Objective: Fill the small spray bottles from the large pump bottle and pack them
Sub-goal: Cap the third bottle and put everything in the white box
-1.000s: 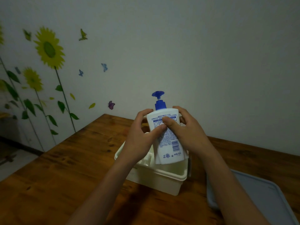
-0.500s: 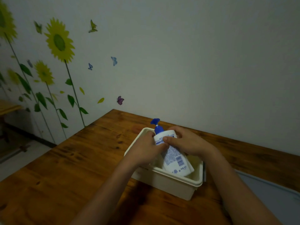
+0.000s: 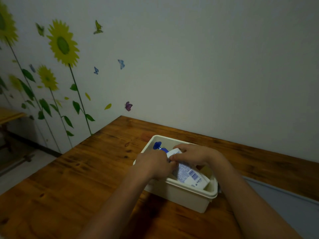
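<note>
Head view: hands (image 3: 174, 161) hold pump bottle (image 3: 189, 175) inside cream bin (image 3: 183, 195).

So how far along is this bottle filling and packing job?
Near the end, it seems. Both the left hand and right hand grip the large pump bottle, laying it tilted inside the cream box. Any small spray bottles are hidden, so filling can't be confirmed. Probably left: letting go and fitting the grey lid lying on the table.

Both hands at the bottle (image 3: 188, 171).
Left hand (image 3: 155, 165) and right hand (image 3: 193, 155) grip it, fingers curled, forearms converging.
</note>
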### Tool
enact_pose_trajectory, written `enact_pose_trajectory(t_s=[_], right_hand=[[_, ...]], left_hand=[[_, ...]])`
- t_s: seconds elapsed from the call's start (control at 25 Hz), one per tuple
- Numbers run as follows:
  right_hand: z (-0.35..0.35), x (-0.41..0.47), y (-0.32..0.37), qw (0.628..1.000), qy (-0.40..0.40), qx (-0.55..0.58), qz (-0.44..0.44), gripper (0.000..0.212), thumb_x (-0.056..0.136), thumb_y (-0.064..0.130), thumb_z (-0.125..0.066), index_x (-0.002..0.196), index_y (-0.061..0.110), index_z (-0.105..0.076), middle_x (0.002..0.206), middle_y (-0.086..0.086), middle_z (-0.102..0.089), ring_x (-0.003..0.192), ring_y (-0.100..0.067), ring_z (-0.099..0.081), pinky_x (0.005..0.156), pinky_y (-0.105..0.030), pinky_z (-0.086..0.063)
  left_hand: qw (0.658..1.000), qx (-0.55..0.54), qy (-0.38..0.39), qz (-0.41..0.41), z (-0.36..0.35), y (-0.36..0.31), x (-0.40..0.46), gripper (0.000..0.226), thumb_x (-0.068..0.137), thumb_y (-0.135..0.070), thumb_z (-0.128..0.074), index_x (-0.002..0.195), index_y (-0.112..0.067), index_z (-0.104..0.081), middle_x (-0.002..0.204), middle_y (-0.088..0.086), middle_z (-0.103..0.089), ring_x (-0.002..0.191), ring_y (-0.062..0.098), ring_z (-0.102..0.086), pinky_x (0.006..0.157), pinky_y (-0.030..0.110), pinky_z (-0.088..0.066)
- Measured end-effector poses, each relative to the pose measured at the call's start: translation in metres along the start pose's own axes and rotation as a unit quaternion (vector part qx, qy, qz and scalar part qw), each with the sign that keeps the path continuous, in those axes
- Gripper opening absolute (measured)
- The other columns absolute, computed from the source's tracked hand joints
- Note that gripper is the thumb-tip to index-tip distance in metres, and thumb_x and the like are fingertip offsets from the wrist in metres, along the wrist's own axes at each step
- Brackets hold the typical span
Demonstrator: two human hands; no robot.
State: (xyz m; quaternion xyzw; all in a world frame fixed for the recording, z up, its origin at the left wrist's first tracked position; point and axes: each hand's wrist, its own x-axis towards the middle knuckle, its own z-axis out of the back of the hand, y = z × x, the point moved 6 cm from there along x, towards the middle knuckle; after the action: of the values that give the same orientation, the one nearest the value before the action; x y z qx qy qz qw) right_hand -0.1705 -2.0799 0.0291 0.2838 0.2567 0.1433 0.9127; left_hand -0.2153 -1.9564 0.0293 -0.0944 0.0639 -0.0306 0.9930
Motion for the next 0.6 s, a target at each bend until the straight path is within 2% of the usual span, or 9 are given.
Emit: enact_pose_trajectory(t_s=[0.12, 0.2, 0.28, 0.4, 0.44, 0.52, 0.6], right_hand=[[-0.003, 0.008, -0.005, 1.000, 0.006, 0.020, -0.014, 0.049, 0.072, 0.058, -0.060, 0.115, 0.037, -0.048, 0.104, 0.000, -0.063, 0.089, -0.019, -0.066, 0.083, -0.040, -0.055], [-0.004, 0.010, -0.006, 1.000, -0.012, 0.016, -0.019, 0.052, 0.068, 0.060, -0.060, 0.113, 0.035, -0.049, 0.102, -0.001, -0.064, 0.087, -0.019, -0.067, 0.081, -0.038, -0.056], [-0.004, 0.011, -0.006, 0.999, -0.044, 0.003, -0.015, 0.051, 0.068, 0.060, -0.059, 0.109, 0.031, -0.051, 0.097, 0.001, -0.064, 0.083, -0.017, -0.066, 0.072, -0.033, -0.056], [-0.005, 0.010, -0.006, 0.995, -0.093, -0.022, -0.006, 0.045, 0.071, 0.061, -0.055, 0.101, 0.028, -0.055, 0.093, 0.002, -0.065, 0.079, -0.014, -0.064, 0.060, -0.027, -0.048], [-0.006, 0.007, -0.007, 0.994, -0.108, -0.029, -0.006, 0.045, 0.073, 0.061, -0.054, 0.101, 0.026, -0.055, 0.093, 0.001, -0.065, 0.078, -0.013, -0.062, 0.058, -0.026, -0.045], [-0.007, 0.000, -0.008, 0.992, -0.127, -0.016, -0.009, 0.052, 0.076, 0.058, -0.052, 0.115, 0.023, -0.052, 0.101, -0.001, -0.065, 0.078, -0.013, -0.062, 0.058, -0.026, -0.045], [-0.005, -0.011, -0.005, 0.988, -0.153, 0.004, 0.001, 0.061, 0.079, 0.055, -0.052, 0.130, 0.023, -0.045, 0.116, -0.003, -0.062, 0.086, -0.014, -0.060, 0.068, -0.029, -0.049]], left_hand=[[1.000, 0.016, 0.008, 0.000, 0.002, -0.003, -0.001, 0.049, 0.093, -0.060, -0.034, 0.107, -0.024, -0.063, 0.098, -0.002, -0.068, 0.091, 0.016, -0.063, 0.091, 0.042, -0.049], [1.000, 0.022, 0.000, 0.007, 0.002, -0.003, -0.002, 0.046, 0.094, -0.058, -0.036, 0.109, -0.023, -0.062, 0.101, -0.001, -0.068, 0.094, 0.016, -0.063, 0.093, 0.042, -0.047], [1.000, 0.021, -0.012, 0.016, 0.003, -0.003, -0.004, 0.045, 0.094, -0.057, -0.037, 0.109, -0.023, -0.062, 0.102, 0.000, -0.068, 0.094, 0.016, -0.063, 0.093, 0.042, -0.046], [0.999, 0.036, -0.032, 0.017, 0.008, -0.004, -0.008, 0.045, 0.093, -0.057, -0.039, 0.111, -0.022, -0.061, 0.103, 0.001, -0.068, 0.097, 0.018, -0.062, 0.093, 0.043, -0.045], [0.998, 0.044, -0.042, 0.017, 0.009, -0.004, -0.010, 0.045, 0.093, -0.057, -0.039, 0.111, -0.021, -0.060, 0.104, 0.001, -0.068, 0.098, 0.018, -0.062, 0.093, 0.043, -0.045], [0.996, 0.046, -0.080, 0.018, 0.014, -0.005, -0.015, 0.045, 0.092, -0.057, -0.041, 0.114, -0.022, -0.059, 0.106, 0.000, -0.068, 0.099, 0.017, -0.062, 0.091, 0.042, -0.045], [0.991, 0.026, -0.133, 0.009, 0.023, -0.011, -0.025, 0.042, 0.092, -0.054, -0.044, 0.120, -0.024, -0.055, 0.112, -0.001, -0.067, 0.101, 0.016, -0.063, 0.090, 0.041, -0.048]])
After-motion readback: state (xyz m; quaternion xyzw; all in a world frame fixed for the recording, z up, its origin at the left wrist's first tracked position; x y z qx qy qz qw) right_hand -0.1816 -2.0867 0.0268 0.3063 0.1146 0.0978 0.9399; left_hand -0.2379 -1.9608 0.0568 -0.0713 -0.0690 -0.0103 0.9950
